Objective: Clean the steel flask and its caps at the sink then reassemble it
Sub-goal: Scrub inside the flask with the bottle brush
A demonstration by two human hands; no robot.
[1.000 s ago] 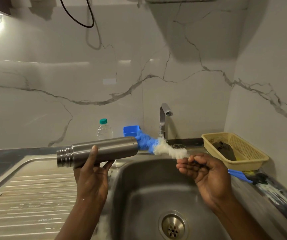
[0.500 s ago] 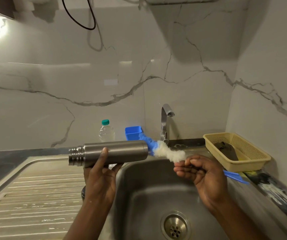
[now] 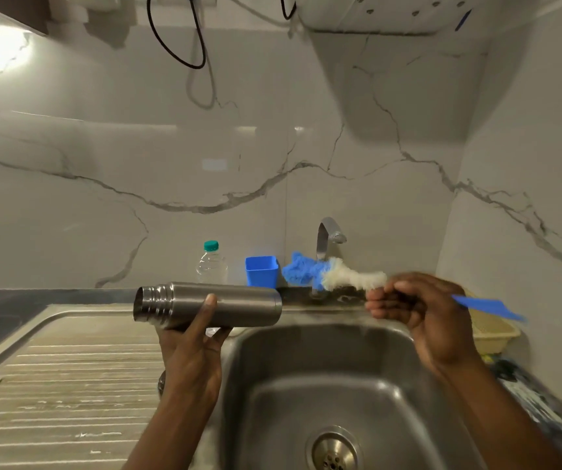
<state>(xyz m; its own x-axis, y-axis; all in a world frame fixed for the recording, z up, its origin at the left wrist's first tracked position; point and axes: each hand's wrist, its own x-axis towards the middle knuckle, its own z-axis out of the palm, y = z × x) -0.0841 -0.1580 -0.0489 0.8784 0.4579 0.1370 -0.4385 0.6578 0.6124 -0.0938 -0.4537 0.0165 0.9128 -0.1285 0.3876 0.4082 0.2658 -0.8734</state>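
My left hand (image 3: 193,340) grips the steel flask (image 3: 235,307) from below and holds it level over the left rim of the sink (image 3: 391,401). Its open threaded mouth points left. My right hand (image 3: 418,310) grips a bottle brush (image 3: 327,276) with blue and white bristles; the blue handle sticks out to the right. The bristle head hangs in the air just right of the flask's closed base, apart from it. A small dark round piece (image 3: 161,383) shows behind my left wrist; I cannot tell if it is a cap.
A ribbed steel drainboard (image 3: 62,385) lies left of the basin. Behind the sink stand a tap (image 3: 327,239), a blue cup (image 3: 262,271) and a clear bottle with a green cap (image 3: 211,264). A yellow basket (image 3: 496,334) sits at the right wall.
The flask has shifted right and a little up in my left hand. The brush has drawn away to the right, so its bristles no longer touch the flask's base.
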